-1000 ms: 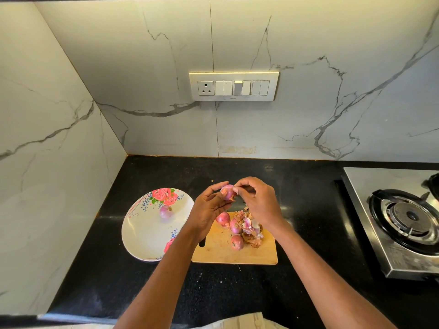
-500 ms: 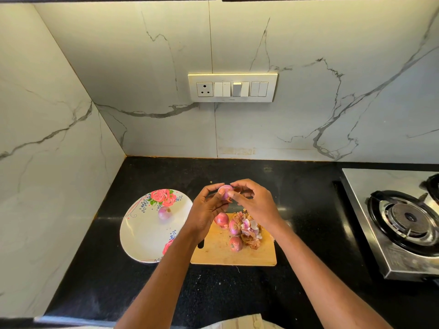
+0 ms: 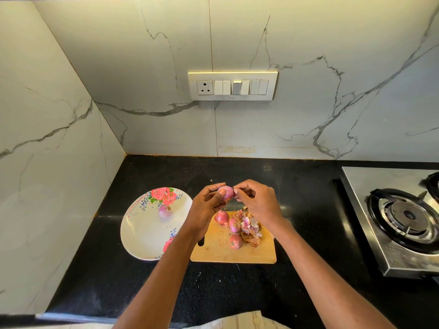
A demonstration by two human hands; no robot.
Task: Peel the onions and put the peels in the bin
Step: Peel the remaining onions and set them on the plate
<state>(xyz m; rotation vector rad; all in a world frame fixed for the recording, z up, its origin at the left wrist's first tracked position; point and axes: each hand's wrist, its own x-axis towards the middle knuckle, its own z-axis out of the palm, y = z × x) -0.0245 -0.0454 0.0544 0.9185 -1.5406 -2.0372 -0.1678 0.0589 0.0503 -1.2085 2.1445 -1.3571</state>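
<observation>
**Small onion held over the board, skin being picked at**

The left hand (image 3: 206, 205) cradles a small onion (image 3: 226, 193) between thumb and curled fingers; the right hand (image 3: 257, 203) pinches at its right side with thumb and forefinger, apparently on a flap of skin, though the flap itself is too small to make out. Both wrists are raised above the far edge of the cutting board (image 3: 234, 250), forearms converging from the near side — the onion is held clear of the wood.

It should handle as light and firm, the dry outer skin brittle and likely to tear in scraps, the flesh beneath probably slick; a hold across the middle seems best, leaving the ends free for picking.

On the board lie three unpeeled onions (image 3: 235, 241) with a heap of peels (image 3: 250, 230) just to their right; left of the board sits a floral plate (image 3: 142, 236) bearing one peeled onion (image 3: 164, 210); right of the board, well apart, stands a gas stove (image 3: 403, 217). No bin is in view.
</observation>
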